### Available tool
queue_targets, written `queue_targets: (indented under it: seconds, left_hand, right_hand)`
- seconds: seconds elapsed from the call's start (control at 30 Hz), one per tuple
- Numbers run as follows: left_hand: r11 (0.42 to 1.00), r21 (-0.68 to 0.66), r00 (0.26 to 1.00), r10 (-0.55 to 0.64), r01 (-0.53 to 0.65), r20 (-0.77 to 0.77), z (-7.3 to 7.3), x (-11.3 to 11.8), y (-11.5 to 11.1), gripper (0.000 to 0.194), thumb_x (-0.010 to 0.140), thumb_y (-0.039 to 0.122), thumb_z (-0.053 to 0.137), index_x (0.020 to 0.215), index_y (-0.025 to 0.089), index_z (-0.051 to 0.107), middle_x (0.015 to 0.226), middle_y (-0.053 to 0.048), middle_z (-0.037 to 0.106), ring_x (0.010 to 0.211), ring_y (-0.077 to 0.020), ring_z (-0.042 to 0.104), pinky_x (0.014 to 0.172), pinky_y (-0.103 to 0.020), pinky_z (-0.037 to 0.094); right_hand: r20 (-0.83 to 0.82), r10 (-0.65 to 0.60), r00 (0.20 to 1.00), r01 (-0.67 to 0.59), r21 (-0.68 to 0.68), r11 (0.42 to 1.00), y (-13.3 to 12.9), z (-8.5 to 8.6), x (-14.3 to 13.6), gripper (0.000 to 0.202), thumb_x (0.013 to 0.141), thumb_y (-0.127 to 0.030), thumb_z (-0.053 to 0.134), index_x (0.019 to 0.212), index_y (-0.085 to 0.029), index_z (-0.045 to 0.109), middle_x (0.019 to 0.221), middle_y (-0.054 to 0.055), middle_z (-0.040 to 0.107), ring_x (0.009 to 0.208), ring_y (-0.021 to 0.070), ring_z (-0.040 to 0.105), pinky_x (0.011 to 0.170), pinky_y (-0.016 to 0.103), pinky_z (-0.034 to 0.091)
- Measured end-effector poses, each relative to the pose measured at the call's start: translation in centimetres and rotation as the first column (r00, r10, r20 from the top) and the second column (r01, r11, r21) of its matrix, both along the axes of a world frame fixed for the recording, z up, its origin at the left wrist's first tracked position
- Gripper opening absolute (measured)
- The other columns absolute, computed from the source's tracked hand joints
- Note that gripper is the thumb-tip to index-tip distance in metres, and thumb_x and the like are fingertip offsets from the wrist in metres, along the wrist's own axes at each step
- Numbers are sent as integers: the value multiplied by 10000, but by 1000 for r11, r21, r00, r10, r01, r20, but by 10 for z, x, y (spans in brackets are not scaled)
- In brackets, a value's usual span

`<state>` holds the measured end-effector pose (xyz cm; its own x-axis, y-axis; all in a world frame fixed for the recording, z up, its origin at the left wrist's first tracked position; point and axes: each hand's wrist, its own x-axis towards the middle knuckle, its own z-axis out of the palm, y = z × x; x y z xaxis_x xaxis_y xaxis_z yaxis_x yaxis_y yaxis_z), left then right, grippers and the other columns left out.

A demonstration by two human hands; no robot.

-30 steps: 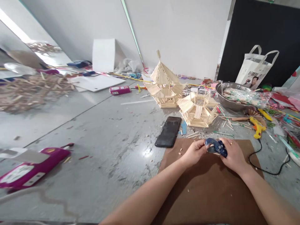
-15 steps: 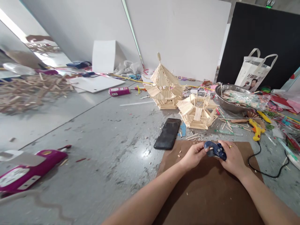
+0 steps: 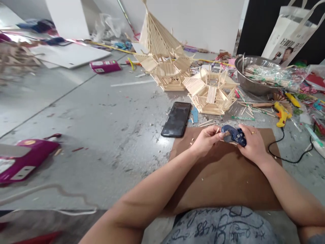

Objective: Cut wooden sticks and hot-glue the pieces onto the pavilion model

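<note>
Gray tabletop, scuffed, specked with wood bits; its front edge [image 3: 53, 210] showed at 8 o'clock from the brown mat [image 3: 228, 186]. Smooth gray surface ran from the mat's left side to the big purple case [image 3: 27, 159] at 9 o'clock. Flat black phone [image 3: 176, 119] lay at 10-11, overlapping the mat's far-left corner. Right hand [image 3: 254, 144] was closed around the blue tool [image 3: 233, 135], over the mat's far part; left hand [image 3: 208, 139] pinched a thin wooden stick [image 3: 217, 130] near the tool's left end. At 12, low stick model [image 3: 212, 96], ribbed panels, open top; at 11, taller pointed model [image 3: 165, 51]. Shiny round metal bowl [image 3: 254, 83] at 1, holding sticks and crinkly plastic; yellow glue gun [image 3: 282, 115] at 2, black cord curving beside the mat.
</note>
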<state>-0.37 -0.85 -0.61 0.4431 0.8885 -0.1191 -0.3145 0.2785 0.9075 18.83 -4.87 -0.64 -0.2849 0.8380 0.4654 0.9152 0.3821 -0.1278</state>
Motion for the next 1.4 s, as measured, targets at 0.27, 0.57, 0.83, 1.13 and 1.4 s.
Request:
queue_targets:
  seconds: [0.27, 0.57, 0.83, 1.13, 1.4]
  left_hand:
    - [1000, 19, 1000, -15, 15, -11, 5, 0, -1, 295, 550, 357, 744, 603, 124, 572, 485, 58, 460, 435, -22, 359, 437, -172, 276]
    - [999, 34, 998, -17, 15, 58, -2, 0, 0, 189, 585, 273, 736, 653, 126, 639, 657, 14, 594, 605, -58, 507, 614, -193, 401]
    - [999, 24, 998, -24, 22, 64, -2, -1, -2, 178, 599, 281, 729, 668, 130, 665, 688, 5, 617, 624, -65, 515, 664, -207, 410]
    - [999, 29, 999, -28, 26, 46, 3, 1, -3, 201, 580, 306, 738, 642, 131, 660, 650, 6, 609, 614, -73, 514, 643, -211, 413]
    - [1000, 8, 1000, -20, 19, 24, 8, 2, -6, 223, 587, 337, 727, 603, 132, 640, 583, 13, 562, 568, -74, 481, 538, -194, 385]
  right_hand:
    - [0, 11, 1000, -11, -66, 998, -1, 3, -2, 527, 701, -262, 536, 1199, -155, 401, 1043, 132, 571, 970, 278, 512, 816, 424, 415]
    - [-9, 39, 999, -40, -99, 994, -2, 7, -4, 499, 702, -248, 541, 1175, -158, 415, 1017, 115, 596, 947, 268, 534, 816, 399, 421]
    - [-6, 31, 1000, -31, -114, 993, -2, 9, -4, 466, 707, -252, 533, 1154, -169, 431, 1009, 106, 602, 936, 262, 543, 810, 390, 426]
    - [-2, 34, 999, -34, -134, 990, -2, 10, -4, 429, 715, -259, 514, 1129, -172, 441, 985, 107, 597, 928, 258, 539, 825, 389, 409]
    - [16, 38, 999, -35, -136, 990, -2, 10, -5, 451, 722, -284, 507, 1146, -152, 431, 991, 120, 585, 935, 252, 524, 824, 380, 402]
